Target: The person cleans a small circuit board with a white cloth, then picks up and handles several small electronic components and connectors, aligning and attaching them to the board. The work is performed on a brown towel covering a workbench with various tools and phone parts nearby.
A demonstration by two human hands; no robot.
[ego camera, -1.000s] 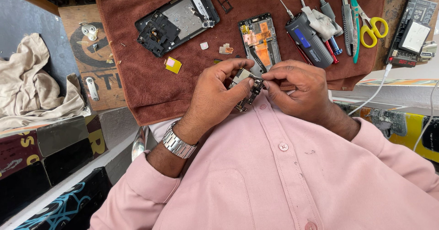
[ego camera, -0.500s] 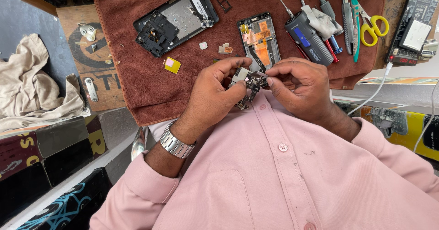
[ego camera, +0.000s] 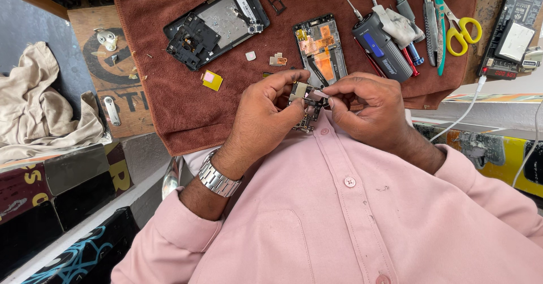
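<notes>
My left hand [ego camera: 264, 114] pinches a small phone circuit board [ego camera: 304, 102] close to my chest, over the near edge of a brown cloth [ego camera: 169, 109]. My right hand [ego camera: 367, 106] meets it from the right, fingertips gripping a small silvery piece on the board's top edge. Most of the board is hidden by my fingers. Beyond my hands on the cloth lie an opened phone frame with orange flex parts [ego camera: 321, 49] and a dark phone back housing [ego camera: 218, 24]. A metal watch [ego camera: 216, 178] sits on my left wrist.
A dark blue cylindrical tool [ego camera: 383, 49], screwdrivers [ego camera: 408, 10], tweezers and yellow-handled scissors [ego camera: 462, 32] lie at the cloth's right. A black tester box with a white cable [ego camera: 512, 38] stands far right. A small yellow square [ego camera: 212, 79] and tiny parts dot the cloth. A beige rag [ego camera: 39, 114] lies left.
My hands have shifted slightly on the board. The right fingertips now pinch the silvery piece at its top edge; the board stays held near my chest.
</notes>
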